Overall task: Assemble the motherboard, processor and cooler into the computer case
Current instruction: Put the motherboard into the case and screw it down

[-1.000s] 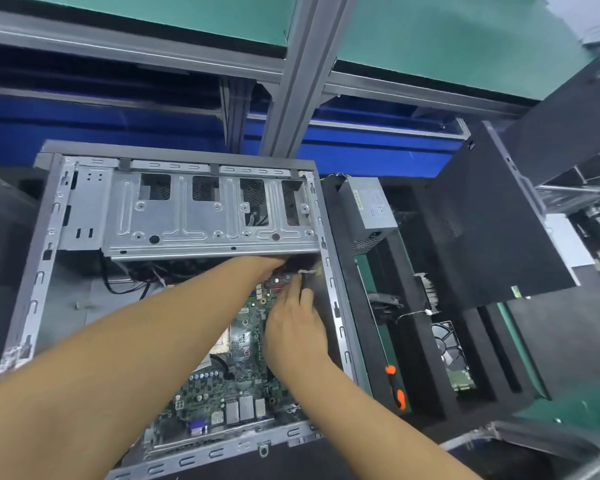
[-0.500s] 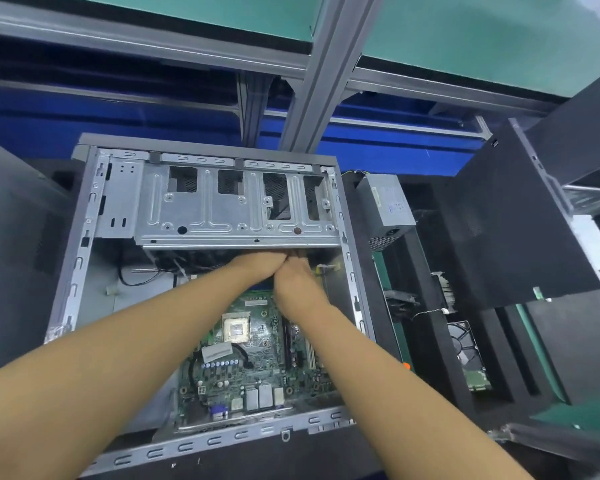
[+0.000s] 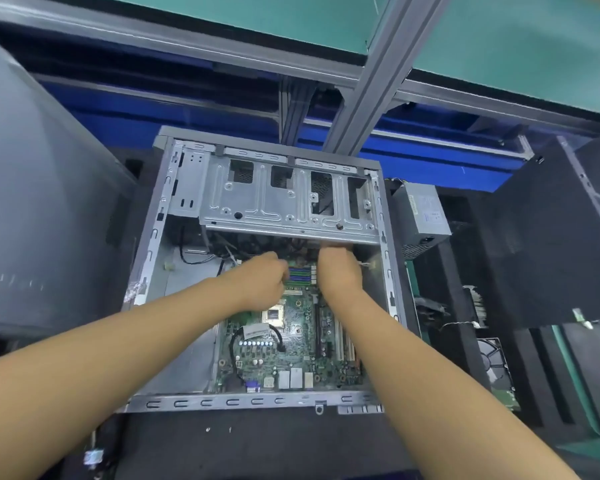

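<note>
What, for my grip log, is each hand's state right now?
Left hand: curled by the blue connectors; grip cannot be told.
Right hand: fingertips hidden under the drive cage; cannot be told.

Green mat shelf (image 3: 257, 15) up top, carried on a grey aluminium post (image 3: 378, 81) and rails. Blue panel (image 3: 187, 109) behind. Black foam tray (image 3: 444, 306) at right, black bench (image 3: 274, 448) in front. Big grey shape (image 3: 32, 202) at left, blurred, maybe a cover. Even, bright light.

Head view, close above open case (image 3: 146, 244)
</note>
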`<state>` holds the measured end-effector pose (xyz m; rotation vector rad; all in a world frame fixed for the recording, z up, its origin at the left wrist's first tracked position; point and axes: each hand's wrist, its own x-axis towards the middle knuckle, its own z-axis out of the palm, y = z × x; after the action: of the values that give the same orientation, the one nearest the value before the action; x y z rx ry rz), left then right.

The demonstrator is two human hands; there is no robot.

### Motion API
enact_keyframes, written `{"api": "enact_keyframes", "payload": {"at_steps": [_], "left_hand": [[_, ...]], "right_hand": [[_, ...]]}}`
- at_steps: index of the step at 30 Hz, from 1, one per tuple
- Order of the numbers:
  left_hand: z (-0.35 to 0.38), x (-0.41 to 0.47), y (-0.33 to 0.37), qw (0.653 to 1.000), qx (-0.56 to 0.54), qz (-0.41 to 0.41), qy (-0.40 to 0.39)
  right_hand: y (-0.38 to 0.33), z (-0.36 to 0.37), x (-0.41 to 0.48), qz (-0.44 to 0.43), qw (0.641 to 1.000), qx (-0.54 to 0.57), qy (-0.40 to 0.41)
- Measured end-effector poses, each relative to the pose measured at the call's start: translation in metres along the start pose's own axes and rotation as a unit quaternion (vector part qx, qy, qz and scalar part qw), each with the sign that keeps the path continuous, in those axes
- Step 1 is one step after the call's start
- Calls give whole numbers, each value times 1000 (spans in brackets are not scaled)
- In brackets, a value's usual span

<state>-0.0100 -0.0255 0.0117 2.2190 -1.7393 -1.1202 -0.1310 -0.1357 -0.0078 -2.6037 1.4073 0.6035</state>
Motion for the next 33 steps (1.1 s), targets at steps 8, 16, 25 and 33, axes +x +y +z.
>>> {"api": "enact_keyframes", "payload": {"at_steps": [8, 16, 25, 33], "left_hand": [[3, -40, -40, 981, 57, -188, 1], [20, -39, -45, 968, -13, -239, -68], [24, -26, -44, 941, -92, -315, -86], [28, -19, -44, 921, -130, -356, -90]], "right_hand": [[8, -2, -21, -97, 992, 81, 23], [6, 0, -56, -241, 948, 74, -195], [-14, 7, -75, -304, 906, -20, -292], [-10, 16, -84, -343, 893, -64, -285]]}}
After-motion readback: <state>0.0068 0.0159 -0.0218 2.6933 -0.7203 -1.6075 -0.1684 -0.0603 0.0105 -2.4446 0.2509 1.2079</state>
